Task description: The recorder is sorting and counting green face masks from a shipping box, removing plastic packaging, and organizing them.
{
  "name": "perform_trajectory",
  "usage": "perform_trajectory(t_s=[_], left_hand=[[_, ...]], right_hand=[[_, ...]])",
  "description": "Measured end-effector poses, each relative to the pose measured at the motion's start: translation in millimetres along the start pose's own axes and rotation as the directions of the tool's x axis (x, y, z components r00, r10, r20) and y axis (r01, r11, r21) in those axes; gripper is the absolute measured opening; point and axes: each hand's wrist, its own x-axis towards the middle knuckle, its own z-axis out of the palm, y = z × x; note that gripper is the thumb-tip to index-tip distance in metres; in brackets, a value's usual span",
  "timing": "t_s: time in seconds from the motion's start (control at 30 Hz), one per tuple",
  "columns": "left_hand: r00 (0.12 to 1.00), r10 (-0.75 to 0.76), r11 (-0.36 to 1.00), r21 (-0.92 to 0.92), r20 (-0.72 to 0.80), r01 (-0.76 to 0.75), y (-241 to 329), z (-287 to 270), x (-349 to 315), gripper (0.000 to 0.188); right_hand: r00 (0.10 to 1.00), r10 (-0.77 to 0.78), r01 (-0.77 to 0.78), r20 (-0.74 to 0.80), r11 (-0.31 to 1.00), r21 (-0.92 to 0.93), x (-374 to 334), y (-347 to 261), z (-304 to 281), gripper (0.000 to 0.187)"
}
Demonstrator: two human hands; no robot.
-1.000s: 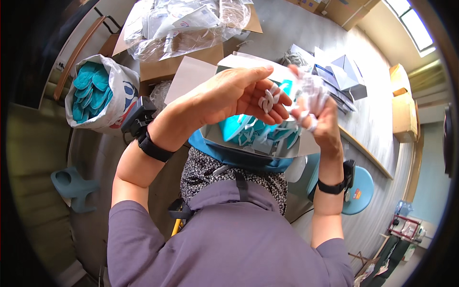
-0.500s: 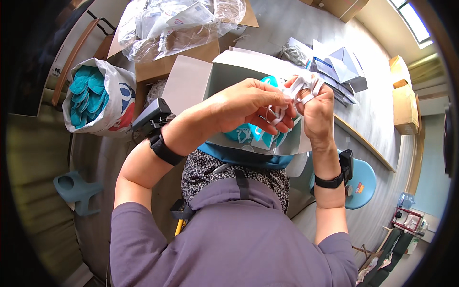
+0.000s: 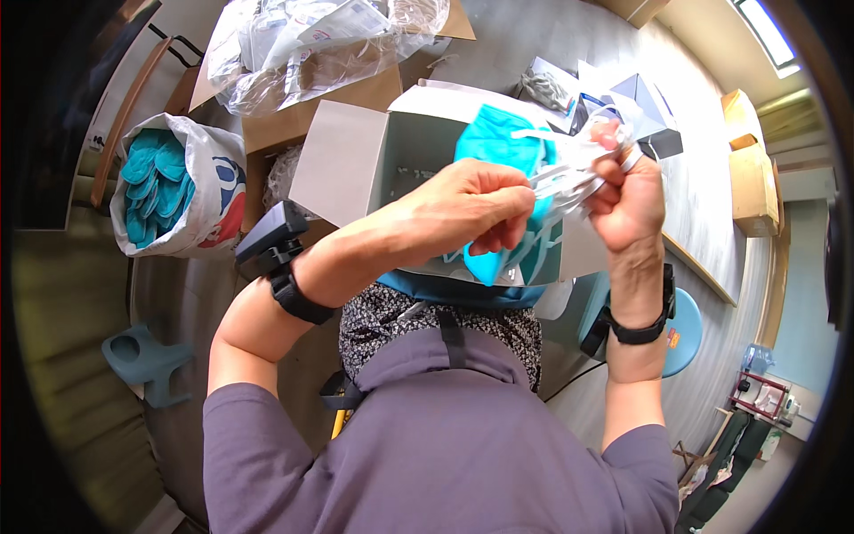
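Note:
Several teal face masks hang in a bunch above the open white box on my lap. Their white elastic straps stretch to the right into my right hand, whose fingers are curled around them. My left hand is pinched on the straps beside the masks, its knuckles hiding part of the teal fabric. Some strap ends dangle under the hands. Inside the box, the far left part of the bottom shows small pale scraps.
At the left stands a white bag full of teal pieces. A cardboard box with plastic-wrapped goods is beyond. Grey-blue boxes lie at the far right. A blue stool is beside me, a small grey-blue stool at lower left.
The masks have risen out of the box and now hang between my hands. My right hand has moved right, drawing the straps out; my left hand has turned and closed near the masks.

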Motion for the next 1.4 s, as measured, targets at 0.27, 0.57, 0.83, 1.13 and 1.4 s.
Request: perform_trajectory(t_s=[0.27,0.57,0.83,1.13,1.4], left_hand=[[0.999,-0.050,0.998,-0.024,0.005,0.050,-6.0,-14.5,-12.5,0.033],[0.995,-0.097,0.993,-0.068,-0.024,0.095,-26.3,-44.6,-26.6,0.029],[0.984,-0.153,0.981,-0.138,-0.094,0.140,-20.6,-44.5,-1.3,0.015],[0.947,0.289,0.672,0.734,-0.137,-0.099,-33.4,-43.6,19.7,0.034],[0.959,0.243,0.797,0.594,-0.143,-0.113,-15.4,-31.7,16.5,0.039]], right_hand=[[0.982,-0.072,0.083,-0.177,0.995,0.053,7.4,-20.1,-28.0,0.018],[0.817,-0.263,0.306,-0.513,0.952,-0.002,26.0,-32.3,-60.1,0.017],[0.993,-0.111,0.113,0.043,0.993,-0.047,17.9,4.0,-29.4,0.012],[0.954,-0.283,0.299,0.098,0.925,-0.234,5.5,18.4,-23.1,0.021],[0.951,-0.302,0.309,0.066,0.928,-0.208,-12.8,14.4,-23.7,0.023]])
